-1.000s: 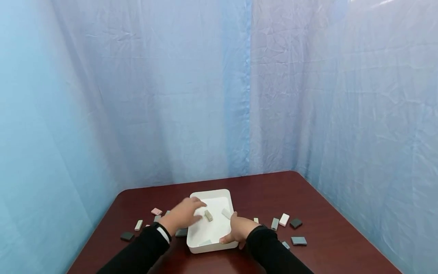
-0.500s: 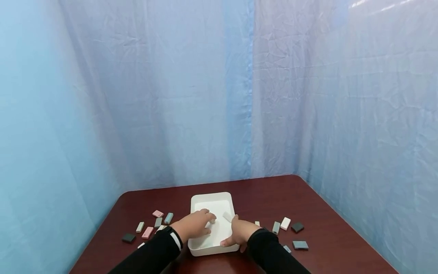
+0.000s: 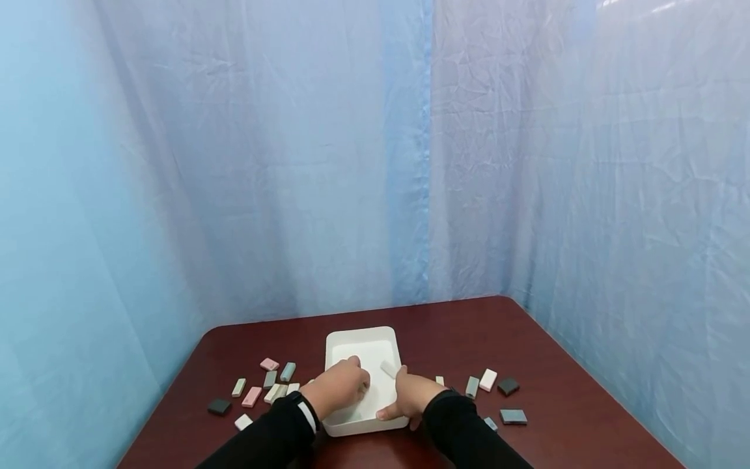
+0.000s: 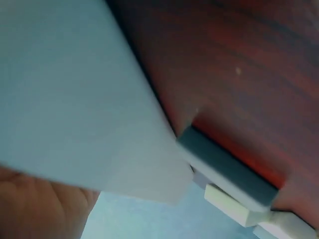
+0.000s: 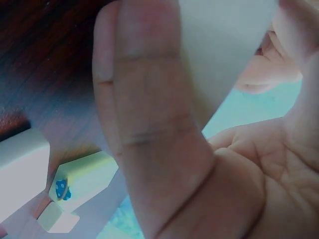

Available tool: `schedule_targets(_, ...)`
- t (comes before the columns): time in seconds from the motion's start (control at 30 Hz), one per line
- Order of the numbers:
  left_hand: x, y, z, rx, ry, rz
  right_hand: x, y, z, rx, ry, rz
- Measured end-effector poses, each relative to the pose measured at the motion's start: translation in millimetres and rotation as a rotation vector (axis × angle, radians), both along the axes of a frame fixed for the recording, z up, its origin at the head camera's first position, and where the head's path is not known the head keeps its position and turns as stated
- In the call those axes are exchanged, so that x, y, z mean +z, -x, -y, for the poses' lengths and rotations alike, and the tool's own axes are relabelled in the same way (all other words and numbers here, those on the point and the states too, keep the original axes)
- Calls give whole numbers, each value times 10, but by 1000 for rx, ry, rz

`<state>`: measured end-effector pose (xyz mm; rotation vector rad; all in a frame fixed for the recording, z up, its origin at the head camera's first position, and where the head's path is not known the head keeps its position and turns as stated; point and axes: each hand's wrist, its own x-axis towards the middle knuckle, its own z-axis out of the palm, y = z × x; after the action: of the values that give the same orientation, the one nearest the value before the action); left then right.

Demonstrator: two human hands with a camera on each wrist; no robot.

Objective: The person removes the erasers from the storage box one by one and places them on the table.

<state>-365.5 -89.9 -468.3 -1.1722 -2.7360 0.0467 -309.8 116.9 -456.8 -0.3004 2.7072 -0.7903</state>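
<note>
A shallow white tray (image 3: 375, 335) stands on the dark red table. Inside it, my left hand (image 3: 342, 385) reaches down with curled fingers, over the spot where a small beige block lay. That block is now hidden by the hand. My right hand (image 3: 413, 394) grips the tray's right wall near the front, thumb inside and fingers outside. In the right wrist view its fingers (image 5: 152, 99) lie against the wall. A whitish block (image 3: 388, 369) rests in the tray beside the right hand. The left wrist view shows mostly the tray's outer wall (image 4: 84, 99).
Left of the tray lie several small blocks, among them a pink block (image 3: 252, 397) and a black block (image 3: 219, 407). More are scattered at the right, including a white block (image 3: 487, 380) and a grey block (image 3: 513, 417). Blue curtains (image 3: 351, 163) surround the table (image 3: 451, 319).
My left hand has moved right and down into the tray, and its spread fingers have curled over the beige block, which is no longer visible. My right hand keeps its grip on the tray.
</note>
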Motion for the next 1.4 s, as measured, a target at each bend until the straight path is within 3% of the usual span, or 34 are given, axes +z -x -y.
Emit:
schedule_targets(0.1,58,88,96,-18,-97,-51,1,10,-4,0,-12,12)
schedule_targets(0.17,106,168,194,28,-211,-77,-12,12,-4,-1,-13,25)
schedule_targets(0.27,208,272,376,194,-397,-58,-21,7,0,0,-17,35)
schedule_targets(0.37,269,371,569,365,-492,-5,-21,-6,14,2,-4,35)
schedule_targets(0.47,231,471,733,429,-425,28,-12,-31,26,2,8,31)
schedule_targets(0.6,61,510,879,409,-296,87,-9,-78,41,5,11,19)
schedule_targets(0.7,-16,504,914,411,-265,137,-3,-97,47,11,9,14)
schedule_targets(1.0,-92,657,834,400,-148,66,19,-39,12,3,-9,20)
schedule_targets(1.2,-143,559,788,435,-133,18,-56,-53,23,1,1,29)
schedule_targets(1.4,-10,442,446,396,-82,-160,-18,-59,21,5,-15,13)
